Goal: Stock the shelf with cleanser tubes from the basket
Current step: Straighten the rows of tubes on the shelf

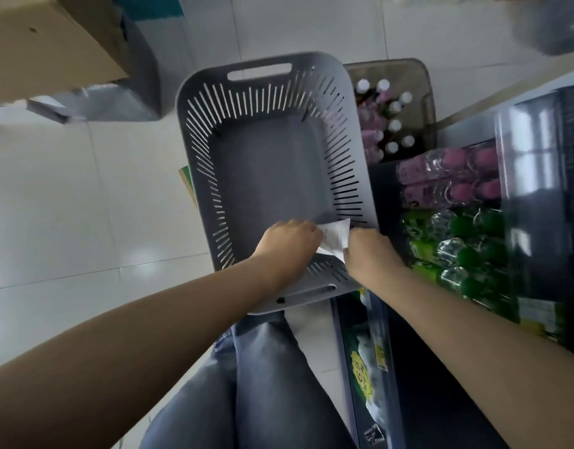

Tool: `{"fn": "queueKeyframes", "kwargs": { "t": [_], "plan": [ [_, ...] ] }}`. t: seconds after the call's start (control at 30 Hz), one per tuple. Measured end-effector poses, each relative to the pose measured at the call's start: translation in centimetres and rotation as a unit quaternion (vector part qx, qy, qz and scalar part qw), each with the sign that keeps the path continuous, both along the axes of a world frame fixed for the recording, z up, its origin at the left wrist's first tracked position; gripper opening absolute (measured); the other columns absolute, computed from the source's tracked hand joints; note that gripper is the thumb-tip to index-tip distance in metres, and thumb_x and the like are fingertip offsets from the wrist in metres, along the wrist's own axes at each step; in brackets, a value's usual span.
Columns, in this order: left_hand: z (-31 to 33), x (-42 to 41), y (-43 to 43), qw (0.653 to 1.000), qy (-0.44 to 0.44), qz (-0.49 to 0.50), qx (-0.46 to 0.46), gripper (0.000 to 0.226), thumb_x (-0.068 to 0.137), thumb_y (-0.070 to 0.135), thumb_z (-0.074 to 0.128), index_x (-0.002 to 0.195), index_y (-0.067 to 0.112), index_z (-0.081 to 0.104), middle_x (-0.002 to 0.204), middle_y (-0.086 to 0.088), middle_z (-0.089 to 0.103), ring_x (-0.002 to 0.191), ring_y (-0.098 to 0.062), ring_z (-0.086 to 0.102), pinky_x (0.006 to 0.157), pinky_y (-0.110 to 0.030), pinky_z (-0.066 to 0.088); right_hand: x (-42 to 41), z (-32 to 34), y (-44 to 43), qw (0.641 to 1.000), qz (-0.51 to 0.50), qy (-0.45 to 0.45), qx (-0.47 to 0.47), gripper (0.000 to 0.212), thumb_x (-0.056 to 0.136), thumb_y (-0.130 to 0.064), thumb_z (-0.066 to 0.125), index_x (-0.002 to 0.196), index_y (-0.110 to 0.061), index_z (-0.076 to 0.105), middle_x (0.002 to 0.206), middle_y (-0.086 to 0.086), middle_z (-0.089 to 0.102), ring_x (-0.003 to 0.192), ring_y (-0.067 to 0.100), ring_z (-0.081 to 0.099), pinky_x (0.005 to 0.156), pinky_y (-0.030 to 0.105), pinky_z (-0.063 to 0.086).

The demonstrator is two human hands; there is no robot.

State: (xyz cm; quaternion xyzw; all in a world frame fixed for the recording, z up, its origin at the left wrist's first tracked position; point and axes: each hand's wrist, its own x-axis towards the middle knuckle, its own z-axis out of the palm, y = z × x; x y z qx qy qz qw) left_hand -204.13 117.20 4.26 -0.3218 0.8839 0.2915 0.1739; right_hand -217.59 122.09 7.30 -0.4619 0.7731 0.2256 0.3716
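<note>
Your grey slotted plastic basket (272, 163) sits on the floor in front of your knees, just beside the dark shop shelf (384, 186) on your right, and its bottom shows no tubes at all. The only thing in it is a white paper slip (333, 237) at the near wall. Your left hand (289, 241) and right hand (368, 251) both have fingers curled in on that slip, pinching it from either side. On the shelf, the pink packaged tubes (454, 176) and green packaged tubes (460, 251) lie in rows, blurred but apparently the cleanser already placed. Judging by this, the stocking looks finished or nearly so: what remains is likely clearing the slip and removing the basket. The translucent brown bin (423, 79) of white-capped bottles (394, 125) beyond looks like a separate job.
</note>
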Motion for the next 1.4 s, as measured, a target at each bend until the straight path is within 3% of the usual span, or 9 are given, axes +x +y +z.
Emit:
{"fn": "queueKeyframes", "kwargs": {
  "t": [0.1,0.3,0.5,0.8,0.93,1.07,1.2,1.4],
  "plan": [
    [-1.4,-0.3,0.1,1.0,-0.006,-0.021,-0.011,0.029,0.085,0.007,0.057,0.111,0.021,0.06,0.115,0.005,0.058,0.099,-0.02,0.058,0.076,-0.031,0.045,0.3,-1.1,0.0,1.0,-0.019,-0.014,0.0,0.025,0.089,-0.001,0.055,0.113,0.002,0.06,0.111,0.019,0.064,0.1,0.035,0.063,0.076,0.035,0.051],
    [-2.4,-0.4,-0.2,0.998,0.009,-0.059,-0.033,0.025,0.084,0.006,0.058,0.105,0.017,0.061,0.105,0.001,0.06,0.094,-0.023,0.058,0.067,-0.035,0.048,0.3,-1.7,-0.4,0.999,-0.045,-0.008,-0.012,0.027,0.087,0.006,0.051,0.114,0.004,0.052,0.115,0.021,0.062,0.105,0.037,0.061,0.075,0.038,0.049],
    [-1.6,0.0,-0.9,0.996,-0.005,-0.079,-0.038,0.017,0.09,0.013,0.049,0.102,0.015,0.061,0.105,-0.001,0.06,0.1,-0.023,0.056,0.062,-0.031,0.038,0.0,-1.4,-0.3,0.999,-0.041,-0.004,-0.015,0.026,0.087,0.007,0.051,0.113,0.003,0.056,0.112,0.019,0.063,0.103,0.035,0.062,0.072,0.034,0.048],
    [1.5,3.6,-3.2,0.998,-0.014,-0.05,-0.043,0.015,0.087,0.012,0.052,0.091,0.021,0.063,0.091,0.003,0.063,0.089,-0.024,0.061,0.071,-0.038,0.054,0.4,2.0,0.2,0.999,-0.018,0.017,-0.033,0.02,0.088,0.0,0.052,0.106,0.0,0.06,0.104,0.015,0.064,0.095,0.032,0.063,0.064,0.029,0.042],
    [4.5,4.5,-4.2,0.996,0.012,-0.06,-0.06,0.019,0.088,0.014,0.05,0.092,0.024,0.065,0.092,0.003,0.066,0.089,-0.024,0.062,0.072,-0.038,0.054,1.0,5.3,1.1,0.995,-0.009,0.039,-0.094,0.01,0.09,-0.007,0.052,0.097,-0.004,0.059,0.094,0.011,0.064,0.086,0.031,0.064,0.054,0.028,0.037],
    [8.7,5.2,-4.8,0.992,0.03,-0.094,-0.082,0.02,0.089,0.015,0.05,0.096,0.022,0.067,0.093,0.002,0.066,0.089,-0.024,0.062,0.074,-0.039,0.054,2.3,9.5,2.5,0.987,-0.023,0.053,-0.152,0.006,0.092,-0.009,0.05,0.092,-0.008,0.055,0.075,0.005,0.052,0.078,0.029,0.061,0.042,0.025,0.021],
    [13.7,6.0,-4.3,0.985,0.039,-0.127,-0.111,0.019,0.094,0.017,0.048,0.096,0.018,0.067,0.091,0.0,0.065,0.085,-0.025,0.061,0.068,-0.034,0.05,3.9,14.5,4.7,0.975,-0.058,0.074,-0.203,0.014,0.093,-0.011,0.046,0.08,-0.015,0.042,0.062,-0.004,0.036,0.065,0.022,0.047,0.042,0.025,0.022],
    [22.2,6.2,-2.6,0.963,0.087,-0.216,-0.132,0.022,0.095,0.021,0.046,0.094,0.014,0.066,0.092,-0.002,0.065,0.083,-0.023,0.062,0.076,-0.041,0.054,6.6,22.5,9.6,0.951,-0.104,0.135,-0.259,0.017,0.096,-0.019,0.044,0.079,-0.015,0.046,0.067,0.0,0.047,0.066,0.021,0.052,0.051,0.029,0.035]
  ]
}}
